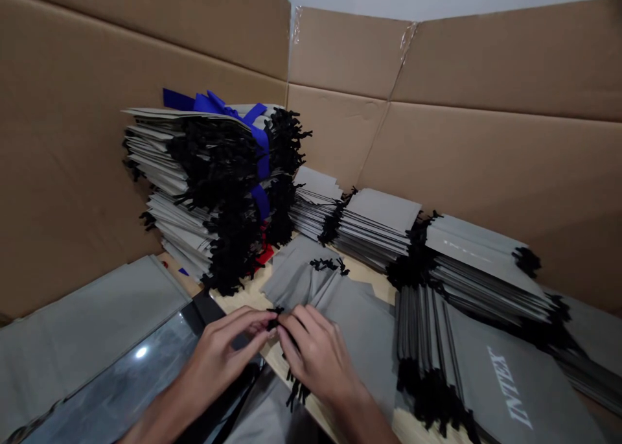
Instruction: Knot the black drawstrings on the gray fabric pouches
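Note:
My left hand (221, 353) and my right hand (311, 350) meet at the bottom centre. Their fingertips pinch a black drawstring (275, 319) of a grey fabric pouch (357, 330) lying flat on the wooden table. More black cord ends (296, 392) hang below my right palm. Another small grey pouch (299, 269) with black cords lies just beyond my fingers.
A tall stack of grey pouches (194, 191) tied with a blue ribbon (260, 142) stands at the left. Lower stacks (379, 227) run along the back and right, one printed INTEX (510, 385). Cardboard walls (486, 120) enclose the table. A shiny plastic sleeve (121, 379) lies at bottom left.

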Tool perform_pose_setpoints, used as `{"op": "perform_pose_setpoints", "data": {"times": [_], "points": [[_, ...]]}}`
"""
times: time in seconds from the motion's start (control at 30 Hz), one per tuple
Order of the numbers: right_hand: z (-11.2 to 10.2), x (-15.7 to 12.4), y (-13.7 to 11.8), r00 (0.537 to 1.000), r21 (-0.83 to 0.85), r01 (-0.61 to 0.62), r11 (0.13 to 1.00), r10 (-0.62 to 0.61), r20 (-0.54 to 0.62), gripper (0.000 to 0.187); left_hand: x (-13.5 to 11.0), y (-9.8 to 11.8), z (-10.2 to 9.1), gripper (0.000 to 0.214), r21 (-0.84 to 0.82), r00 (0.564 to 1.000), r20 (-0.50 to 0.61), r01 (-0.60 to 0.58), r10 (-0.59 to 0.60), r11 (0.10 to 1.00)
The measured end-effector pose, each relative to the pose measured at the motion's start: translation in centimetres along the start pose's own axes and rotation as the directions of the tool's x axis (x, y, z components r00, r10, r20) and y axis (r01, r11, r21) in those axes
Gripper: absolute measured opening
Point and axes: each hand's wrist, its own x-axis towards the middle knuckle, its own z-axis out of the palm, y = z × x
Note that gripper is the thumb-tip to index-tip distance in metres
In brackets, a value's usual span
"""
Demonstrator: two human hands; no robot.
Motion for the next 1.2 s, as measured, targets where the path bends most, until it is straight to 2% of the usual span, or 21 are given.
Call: {"op": "perform_pose_setpoints", "data": {"times": [0.07, 0.17, 0.27, 0.37, 0.6, 0.73, 0.8, 0.87, 0.93, 1.03, 1.07, 1.2], "points": [[0.0, 0.0, 0.0, 1.000, -0.008, -0.009, 1.000, 0.009, 0.007, 0.018, -0.2, -0.1, -0.2, 0.021, -0.004, 0.999, -0.034, 0.007, -0.007, 1.000], [0.0, -0.1, -0.1, 1.000, -0.005, -0.009, 1.000, 0.009, 0.015, 0.017, -0.4, -0.3, -0.5, 0.017, 0.005, 0.997, -0.063, -0.047, 0.048, 0.999], [-0.1, -0.1, -0.1, 1.000, -0.001, -0.017, 1.000, 0.017, 0.020, 0.014, -0.5, -0.5, -0.7, 0.015, 0.017, 0.993, -0.039, -0.107, 0.108, 0.994], [-0.1, 0.0, -0.2, 1.000, -0.021, -0.003, 1.000, 0.003, 0.012, 0.013, -0.4, -0.4, -1.0, 0.014, 0.022, 0.993, -0.035, -0.113, 0.113, 0.993], [0.0, 0.1, -0.2, 1.000, -0.060, 0.022, 0.998, -0.022, -0.003, 0.008, -0.3, -0.8, -1.2, 0.012, 0.057, 0.992, -0.123, 0.032, -0.025, 0.998], [0.0, 0.1, -0.4, 0.999, -0.059, 0.028, 0.998, -0.027, 0.022, 0.010, -0.7, -1.2, -0.3, 0.013, -0.062, 0.984, -0.084, 0.151, -0.156, 0.987], [-0.1, 0.2, -0.4, 0.999, -0.065, 0.043, 0.997, -0.041, 0.035, 0.012, -0.8, -1.3, 0.4, 0.012, -0.142, 0.982, -0.049, 0.175, -0.184, 0.974], [-0.1, 0.2, -0.3, 0.997, -0.076, 0.062, 0.995, -0.059, 0.050, 0.013, -0.7, -1.4, 1.1, 0.026, -0.191, 0.981, -0.038, 0.178, -0.189, 0.965], [0.0, 0.2, -0.2, 0.996, -0.091, 0.076, 0.993, -0.071, 0.058, 0.010, -0.6, -1.5, 1.4, 0.033, -0.158, 0.984, -0.048, 0.161, -0.170, 0.974], [0.2, 0.1, -0.1, 0.995, -0.111, 0.092, 0.990, -0.086, 0.053, 0.003, -0.5, -1.6, 1.1, 0.015, 0.011, 0.995, -0.058, 0.080, -0.079, 0.997], [0.3, 0.1, -0.1, 0.994, -0.117, 0.097, 0.988, -0.091, 0.053, 0.003, -0.4, -1.5, 0.8, 0.015, 0.063, 0.998, -0.057, 0.040, -0.036, 0.997], [0.3, 0.1, -0.2, 0.994, -0.128, 0.089, 0.988, -0.080, 0.073, 0.011, -0.2, -1.0, -0.1, 0.018, 0.141, 0.997, -0.024, -0.068, 0.073, 0.988]]}}
